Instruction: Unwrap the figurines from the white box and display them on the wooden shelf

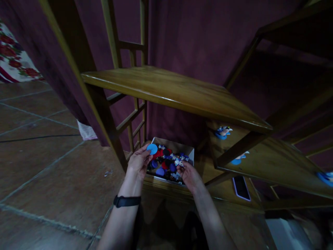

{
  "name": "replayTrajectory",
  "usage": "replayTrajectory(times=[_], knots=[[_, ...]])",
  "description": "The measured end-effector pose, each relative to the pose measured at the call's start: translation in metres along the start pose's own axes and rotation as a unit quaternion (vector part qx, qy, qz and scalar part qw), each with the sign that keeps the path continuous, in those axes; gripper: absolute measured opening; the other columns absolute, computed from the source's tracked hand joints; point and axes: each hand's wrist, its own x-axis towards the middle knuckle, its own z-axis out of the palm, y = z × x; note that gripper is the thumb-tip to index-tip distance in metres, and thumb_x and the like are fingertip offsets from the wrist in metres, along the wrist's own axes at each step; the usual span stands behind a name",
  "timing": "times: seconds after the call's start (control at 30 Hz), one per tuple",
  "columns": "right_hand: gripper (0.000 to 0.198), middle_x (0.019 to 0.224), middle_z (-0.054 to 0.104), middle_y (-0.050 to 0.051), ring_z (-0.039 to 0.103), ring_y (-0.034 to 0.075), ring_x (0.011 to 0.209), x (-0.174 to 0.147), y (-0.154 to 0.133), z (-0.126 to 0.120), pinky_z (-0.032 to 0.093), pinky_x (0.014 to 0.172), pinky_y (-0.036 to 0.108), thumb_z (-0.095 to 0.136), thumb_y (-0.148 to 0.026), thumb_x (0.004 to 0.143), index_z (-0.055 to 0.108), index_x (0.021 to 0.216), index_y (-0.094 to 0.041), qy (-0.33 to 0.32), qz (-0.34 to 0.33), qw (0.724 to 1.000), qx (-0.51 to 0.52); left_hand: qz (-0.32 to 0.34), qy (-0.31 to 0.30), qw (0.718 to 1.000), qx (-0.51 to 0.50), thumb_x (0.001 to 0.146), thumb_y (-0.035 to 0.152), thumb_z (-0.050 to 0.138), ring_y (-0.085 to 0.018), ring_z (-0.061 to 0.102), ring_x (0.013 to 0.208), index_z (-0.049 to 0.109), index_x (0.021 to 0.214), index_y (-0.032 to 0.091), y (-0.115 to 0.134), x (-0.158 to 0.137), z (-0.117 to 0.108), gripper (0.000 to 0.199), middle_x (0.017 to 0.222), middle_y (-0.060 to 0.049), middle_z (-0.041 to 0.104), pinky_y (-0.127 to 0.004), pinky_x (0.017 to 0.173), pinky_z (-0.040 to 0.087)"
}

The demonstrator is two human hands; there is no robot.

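Left hand (139,160): pinching one flat, round, light-blue disc (152,149). Right hand (189,176), set apart: fingertips closed on one small white-and-blue figurine (178,161). Risk, as judged: slack fingertip hold could drop either among mixed red, purple and black pieces (160,171). Disc at left fingertips, figurine at right; open white cardboard box (191,156) between hands.

"How is the left hand (139,160) held?"
"Over the left edge of the box (191,157), thumb and fingers in a pinch, left forearm (122,220) slanting up rightward."
"And the right hand (189,176)?"
"Over the front right corner, fingers curled inward, right forearm (211,217) slanting up leftward."
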Motion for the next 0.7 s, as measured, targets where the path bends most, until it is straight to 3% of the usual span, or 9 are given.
replayTrajectory(times=[0.13, 0.27, 0.37, 0.43, 0.57, 0.63, 0.7], knots=[[0.029, 0.073, 0.063, -0.001, 0.059, 0.011, 0.062, 0.006, 0.000, -0.005, 0.050, 0.058, 0.023, 0.065, -0.030, 0.068, 0.060, 0.095, -0.019, 0.033, -0.078, 0.983, -0.162, 0.041, 0.004, 0.999, 0.024, 0.060, 0.002, 0.064, -0.010, 0.060, 0.061, 0.067, 0.087, 0.012, -0.003, 0.001, 0.000, 0.028, 0.075, -0.004, 0.067, -0.017, 0.050, 0.047], [0.035, 0.069, 0.060, -0.003, 0.057, 0.013, 0.058, 0.020, -0.004, -0.026, 0.047, 0.053, 0.023, 0.056, -0.039, 0.072, 0.057, 0.103, -0.024, 0.123, -0.165, 0.893, -0.399, 0.092, 0.027, 0.995, 0.027, 0.055, 0.004, 0.069, -0.010, 0.059, 0.060, 0.067, 0.082, 0.012, -0.002, 0.004, -0.002, 0.028, 0.072, -0.003, 0.066, -0.018, 0.050, 0.046], [0.032, 0.069, 0.060, -0.003, 0.057, 0.013, 0.059, 0.031, -0.006, -0.036, 0.047, 0.052, 0.023, 0.052, -0.041, 0.074, 0.058, 0.101, -0.025, 0.153, -0.178, 0.840, -0.489, 0.105, 0.048, 0.993, 0.019, 0.053, 0.004, 0.069, -0.009, 0.057, 0.058, 0.066, 0.080, 0.012, 0.001, 0.004, -0.002, 0.028, 0.070, -0.002, 0.065, -0.017, 0.048, 0.044], [0.033, 0.069, 0.060, -0.002, 0.058, 0.013, 0.059, 0.037, -0.005, -0.035, 0.047, 0.052, 0.024, 0.052, -0.040, 0.073, 0.059, 0.101, -0.023, 0.144, -0.152, 0.842, -0.497, 0.102, 0.056, 0.993, 0.016, 0.052, 0.004, 0.068, -0.009, 0.057, 0.057, 0.066, 0.080, 0.012, 0.003, 0.001, -0.001, 0.029, 0.070, -0.002, 0.064, -0.016, 0.046, 0.042], [0.039, 0.072, 0.062, 0.000, 0.062, 0.014, 0.063, 0.044, 0.002, -0.026, 0.051, 0.061, 0.027, 0.049, -0.037, 0.076, 0.056, 0.110, -0.018, 0.097, -0.099, 0.901, -0.410, 0.096, 0.058, 0.994, 0.013, 0.052, 0.002, 0.067, -0.009, 0.057, 0.058, 0.066, 0.080, 0.012, 0.006, -0.003, 0.000, 0.029, 0.071, -0.002, 0.064, -0.017, 0.048, 0.043], [0.035, 0.077, 0.063, 0.001, 0.062, 0.015, 0.070, 0.044, 0.004, -0.025, 0.051, 0.068, 0.030, 0.046, -0.033, 0.079, 0.056, 0.109, -0.019, 0.108, -0.112, 0.891, -0.426, 0.093, 0.053, 0.994, 0.008, 0.052, 0.002, 0.067, -0.010, 0.057, 0.059, 0.066, 0.079, 0.012, 0.008, -0.003, 0.000, 0.029, 0.071, -0.002, 0.064, -0.017, 0.048, 0.043], [0.029, 0.087, 0.064, 0.002, 0.061, 0.016, 0.082, 0.040, 0.002, -0.027, 0.048, 0.078, 0.032, 0.043, -0.027, 0.080, 0.060, 0.103, -0.022, 0.126, -0.133, 0.842, -0.507, 0.089, 0.045, 0.995, 0.003, 0.053, 0.002, 0.066, -0.010, 0.058, 0.060, 0.065, 0.079, 0.012, 0.010, -0.003, -0.002, 0.028, 0.070, -0.002, 0.064, -0.017, 0.049, 0.043]])
